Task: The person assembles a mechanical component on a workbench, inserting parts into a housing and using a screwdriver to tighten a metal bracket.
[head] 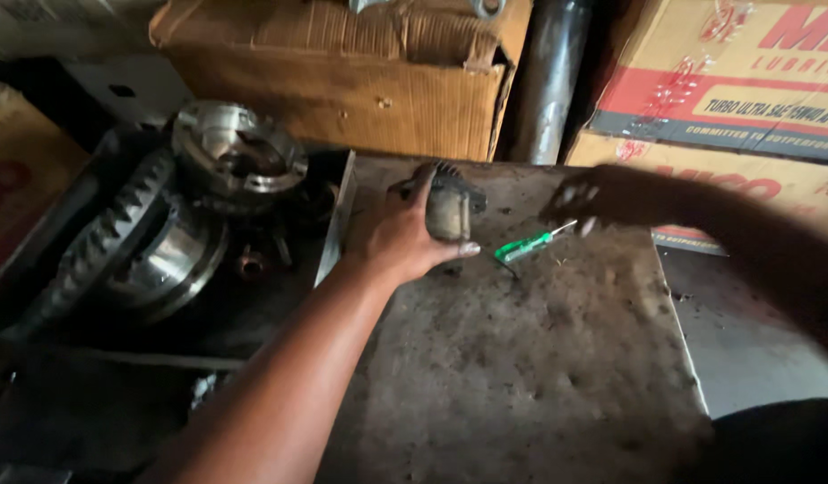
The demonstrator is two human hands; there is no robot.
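My left hand (403, 235) grips a small dark metal gear part (452, 208) with teeth at its top, holding it upright on the dirty metal worktop (521, 358). My right hand (602, 197) is blurred, hovering at the far right of the worktop with fingers apart, just above the tip end of a green-handled screwdriver (524, 246). The screwdriver lies on the worktop between both hands, and neither hand touches it.
A large ring gear with differential housing (132, 242) and a shiny flanged metal part (237, 152) sit in a dark tray to the left. Worn cardboard boxes (342, 81) stand behind; printed cartons (728, 81) are stacked at the right. A dark pipe (550, 81) stands between them.
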